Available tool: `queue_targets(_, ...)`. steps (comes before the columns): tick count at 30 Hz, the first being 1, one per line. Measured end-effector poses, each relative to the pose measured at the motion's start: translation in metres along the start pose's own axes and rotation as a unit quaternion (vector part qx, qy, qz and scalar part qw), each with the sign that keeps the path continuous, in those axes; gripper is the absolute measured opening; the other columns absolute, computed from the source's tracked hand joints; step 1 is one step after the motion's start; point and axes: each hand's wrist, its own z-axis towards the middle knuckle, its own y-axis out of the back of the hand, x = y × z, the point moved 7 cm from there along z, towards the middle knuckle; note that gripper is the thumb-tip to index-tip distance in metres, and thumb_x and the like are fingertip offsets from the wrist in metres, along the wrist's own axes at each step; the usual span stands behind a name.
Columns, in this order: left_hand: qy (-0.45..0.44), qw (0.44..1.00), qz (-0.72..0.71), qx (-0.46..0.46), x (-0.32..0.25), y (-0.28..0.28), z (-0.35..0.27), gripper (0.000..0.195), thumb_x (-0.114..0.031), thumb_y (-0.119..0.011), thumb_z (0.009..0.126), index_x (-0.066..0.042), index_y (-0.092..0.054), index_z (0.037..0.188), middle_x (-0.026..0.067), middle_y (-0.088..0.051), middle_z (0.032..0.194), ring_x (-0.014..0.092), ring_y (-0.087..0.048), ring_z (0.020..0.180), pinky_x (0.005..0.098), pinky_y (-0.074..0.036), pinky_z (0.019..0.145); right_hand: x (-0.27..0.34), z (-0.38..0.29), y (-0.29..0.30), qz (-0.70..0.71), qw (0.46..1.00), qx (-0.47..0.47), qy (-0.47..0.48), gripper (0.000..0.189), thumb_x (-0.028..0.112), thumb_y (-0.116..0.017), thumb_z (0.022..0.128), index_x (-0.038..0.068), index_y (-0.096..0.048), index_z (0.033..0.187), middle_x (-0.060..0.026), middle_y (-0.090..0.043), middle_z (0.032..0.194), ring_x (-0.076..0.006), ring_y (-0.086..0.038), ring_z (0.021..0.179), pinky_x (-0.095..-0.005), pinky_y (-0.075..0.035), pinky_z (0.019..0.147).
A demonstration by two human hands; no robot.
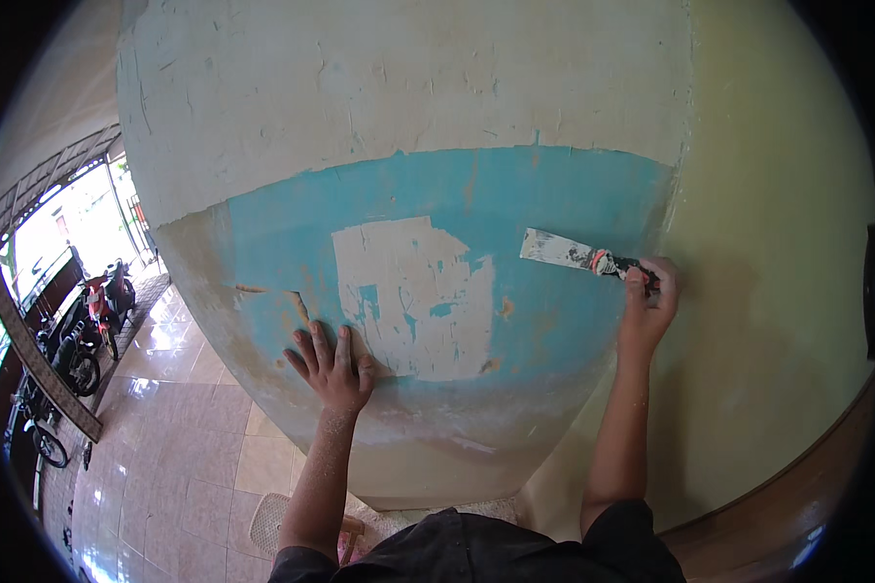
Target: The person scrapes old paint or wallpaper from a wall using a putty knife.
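Observation:
My right hand [653, 286] grips the dark handle of a putty knife [560, 250], whose wide blade is smeared with white and points left across the wall. Whether the blade touches the surface I cannot tell. With fingers spread, my left hand [337, 370] rests against the wall just below a crack with a lifted paint edge [297, 302]. Between the two hands lies a pale, ragged-edged patch [415, 277] with bits of turquoise showing through. Around it spreads a turquoise paint band [554, 182], scuffed with brownish marks.
Above the band the wall is cream and scarred [408, 80]. A yellow-green wall [765, 218] meets it at the right. Down on the left are a glossy tiled floor [182, 430] and several parked motorcycles [98, 306]. A woven-topped stool [270, 521] stands near my left elbow.

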Motion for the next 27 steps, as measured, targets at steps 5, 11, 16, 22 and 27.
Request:
queue_targets(5, -0.003, 1.000, 0.009, 0.003, 0.002, -0.001, -0.002, 0.053, -0.043, -0.041, 0.094, -0.012, -0.051, 0.136, 0.0247, -0.032, 0.151, 0.046, -0.015, 0.145, 0.0633, 0.000, 0.114, 0.027, 0.023, -0.006, -0.050, 0.992, -0.026, 0.116, 0.018, 0.005, -0.066, 0.086, 0.003, -0.061, 0.104, -0.0119, -0.047, 0.117, -0.0198, -0.054, 0.100, -0.0305, -0.052, 0.077)
queue_targets(11, -0.034, 0.999, 0.025, 0.011, -0.002, 0.001, 0.000, 0.055, -0.041, -0.037, 0.097, -0.007, -0.045, 0.140, 0.0261, -0.026, 0.153, 0.048, -0.013, 0.144, 0.0642, 0.000, 0.113, 0.049, 0.029, -0.024, -0.115, 0.972, -0.037, 0.203, 0.015, 0.011, -0.066, 0.086, 0.005, -0.060, 0.099, -0.0134, -0.048, 0.114, -0.0263, -0.050, 0.106, -0.0368, -0.044, 0.087)
queue_targets(16, -0.013, 1.000, 0.010, 0.003, 0.002, -0.002, -0.003, 0.053, -0.045, -0.040, 0.095, -0.014, -0.052, 0.137, 0.0246, -0.031, 0.152, 0.047, -0.017, 0.144, 0.0647, -0.002, 0.113, 0.067, 0.038, -0.031, -0.105, 0.951, -0.038, 0.287, 0.017, 0.013, -0.071, 0.080, 0.010, -0.060, 0.093, -0.0118, -0.048, 0.108, -0.0275, -0.050, 0.103, -0.0382, -0.046, 0.079)
queue_targets(22, -0.016, 1.000, 0.014, 0.003, 0.004, -0.003, -0.006, 0.054, -0.045, -0.040, 0.095, -0.015, -0.051, 0.137, 0.0238, -0.030, 0.152, 0.047, -0.017, 0.144, 0.0647, -0.002, 0.113, 0.080, 0.043, -0.034, -0.111, 0.941, -0.022, 0.319, 0.016, 0.011, -0.069, 0.081, 0.011, -0.060, 0.093, -0.0118, -0.047, 0.107, -0.0252, -0.049, 0.102, -0.0343, -0.049, 0.071)
queue_targets(27, -0.040, 0.999, 0.023, 0.012, 0.001, -0.001, -0.003, 0.057, -0.044, -0.037, 0.097, -0.010, -0.043, 0.143, 0.0256, -0.026, 0.154, 0.049, -0.014, 0.144, 0.0649, -0.001, 0.113, 0.083, 0.044, -0.046, -0.131, 0.917, 0.021, 0.377, 0.016, 0.008, -0.066, 0.081, 0.012, -0.060, 0.095, -0.0139, -0.045, 0.108, -0.0254, -0.048, 0.102, -0.0290, -0.051, 0.062)
